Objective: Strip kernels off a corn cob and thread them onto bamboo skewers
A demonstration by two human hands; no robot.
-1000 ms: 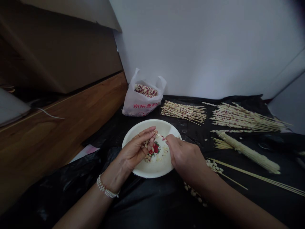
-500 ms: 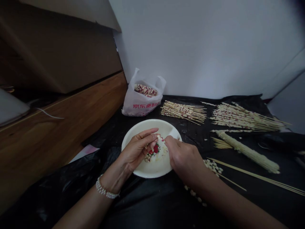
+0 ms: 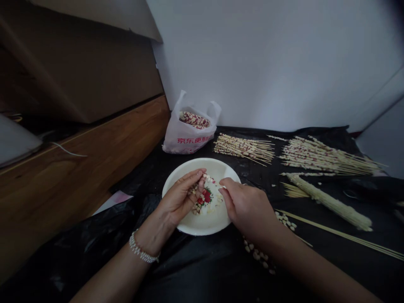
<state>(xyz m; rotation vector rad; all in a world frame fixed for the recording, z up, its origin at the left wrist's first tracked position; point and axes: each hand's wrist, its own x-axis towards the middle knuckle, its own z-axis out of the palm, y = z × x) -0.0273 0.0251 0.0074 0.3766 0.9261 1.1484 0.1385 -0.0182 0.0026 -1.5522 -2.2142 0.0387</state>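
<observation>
Over a white bowl (image 3: 202,230), my left hand (image 3: 182,197) pinches one end of a short string of red and white kernels (image 3: 208,179), its other fingers curled near loose kernels. My right hand (image 3: 248,206) is closed at the bowl's right side, its thumb and forefinger pressed together around a thin stick that is mostly hidden by the hand. The stick's tip points toward the kernels. Inside the bowl, pale kernels lie around a printed red flower (image 3: 206,195). More loose kernels (image 3: 285,221) rest on the black sheet beside my right forearm.
A white plastic bag (image 3: 189,136) holding speckled cobs stands behind the bowl. Bundles of kernel-covered sticks (image 3: 243,147) lie at the back right. A bare cob (image 3: 331,202) and long bare sticks (image 3: 341,235) are on the right; a wooden board (image 3: 126,134) edges the left.
My left fingertips have shifted slightly up and left, showing more of the kernel string. My right hand has moved slightly right and turned, uncovering its thumb.
</observation>
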